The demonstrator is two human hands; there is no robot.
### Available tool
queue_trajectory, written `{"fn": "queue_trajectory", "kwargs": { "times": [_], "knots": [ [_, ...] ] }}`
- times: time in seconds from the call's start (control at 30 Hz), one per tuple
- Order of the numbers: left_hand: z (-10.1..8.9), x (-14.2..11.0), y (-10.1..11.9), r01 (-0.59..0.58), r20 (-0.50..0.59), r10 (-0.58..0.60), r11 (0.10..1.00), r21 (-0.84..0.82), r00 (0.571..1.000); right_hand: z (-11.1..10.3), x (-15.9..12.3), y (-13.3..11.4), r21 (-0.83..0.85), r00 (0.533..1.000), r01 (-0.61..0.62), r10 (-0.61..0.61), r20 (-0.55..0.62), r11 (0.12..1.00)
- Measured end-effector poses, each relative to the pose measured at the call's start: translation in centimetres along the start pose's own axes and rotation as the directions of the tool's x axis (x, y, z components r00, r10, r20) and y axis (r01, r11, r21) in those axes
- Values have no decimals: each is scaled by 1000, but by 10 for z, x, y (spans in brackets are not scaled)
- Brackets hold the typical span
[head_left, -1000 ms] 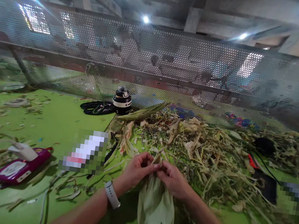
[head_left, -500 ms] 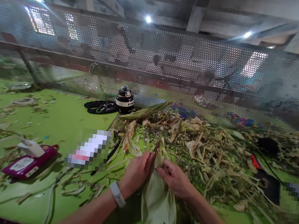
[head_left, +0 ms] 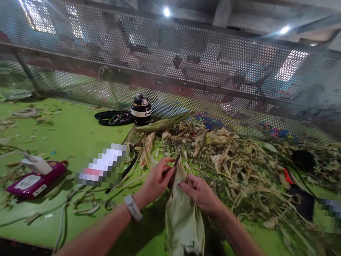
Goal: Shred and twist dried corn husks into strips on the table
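Note:
I hold a pale green corn ear in its husk [head_left: 184,220] upright over the green table [head_left: 69,138], tip pointing away from me. My left hand [head_left: 156,180], with a white band at the wrist, pinches a husk leaf at the ear's tip from the left. My right hand [head_left: 198,192] grips the upper husk from the right, fingers curled against it. Both hands sit close together at the tip.
A big heap of stripped husks and leaves [head_left: 241,168] covers the table ahead and to the right. A magenta device with a white plug [head_left: 36,176] lies at left, a black and white round object [head_left: 140,109] at the back. A perforated metal screen [head_left: 179,69] walls the far edge.
The hands first pinched together at the tip, then parted slightly along the husk. My left fingers have opened into a pinch on a leaf edge. The view shifted a little.

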State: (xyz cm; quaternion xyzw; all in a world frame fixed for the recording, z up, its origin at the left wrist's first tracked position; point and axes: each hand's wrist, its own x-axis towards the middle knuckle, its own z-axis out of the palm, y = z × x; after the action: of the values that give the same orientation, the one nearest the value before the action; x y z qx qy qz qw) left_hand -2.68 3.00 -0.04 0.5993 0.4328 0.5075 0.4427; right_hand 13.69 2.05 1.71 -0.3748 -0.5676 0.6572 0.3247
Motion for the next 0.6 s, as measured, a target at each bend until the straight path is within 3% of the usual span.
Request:
{"fn": "queue_trajectory", "kwargs": {
  "times": [0.13, 0.2, 0.23, 0.3, 0.33, 0.37, 0.43, 0.5, 0.6],
  "knots": [
    [3, -2, 6, 164, 30, -161, 976, -141, 987, -2, 3, 1, 17, 996, 71, -70, -62, 997],
    [2, -5, 10, 276, 193, -244, 948, -161, 950, -6, 5, 1, -11, 985, 105, -105, -137, 994],
    [1, -7, 11, 331, 321, -271, 931, -151, 907, -8, 6, 1, -19, 975, 113, -114, -191, 993],
    [1, -10, 10, 424, 555, -298, 899, -112, 777, -12, 7, 0, -14, 946, 128, -126, -298, 992],
    [2, -11, 9, 453, 608, -306, 886, -99, 732, -13, 6, 0, -16, 928, 138, -135, -346, 990],
    [3, -12, 7, 467, 611, -320, 879, -94, 725, -14, 6, -1, -33, 912, 142, -144, -383, 989],
    [3, -12, 4, 451, 505, -346, 887, -99, 791, -16, 4, -2, -111, 909, 110, -145, -391, 988],
    [2, -9, 2, 409, 393, -341, 907, -102, 854, -16, 2, -3, -182, 941, 43, -101, -323, 982],
    [-4, -2, 4, 372, 355, -314, 922, -107, 880, -17, 2, -4, -99, 978, 26, -46, -203, 995]
  ]
}}
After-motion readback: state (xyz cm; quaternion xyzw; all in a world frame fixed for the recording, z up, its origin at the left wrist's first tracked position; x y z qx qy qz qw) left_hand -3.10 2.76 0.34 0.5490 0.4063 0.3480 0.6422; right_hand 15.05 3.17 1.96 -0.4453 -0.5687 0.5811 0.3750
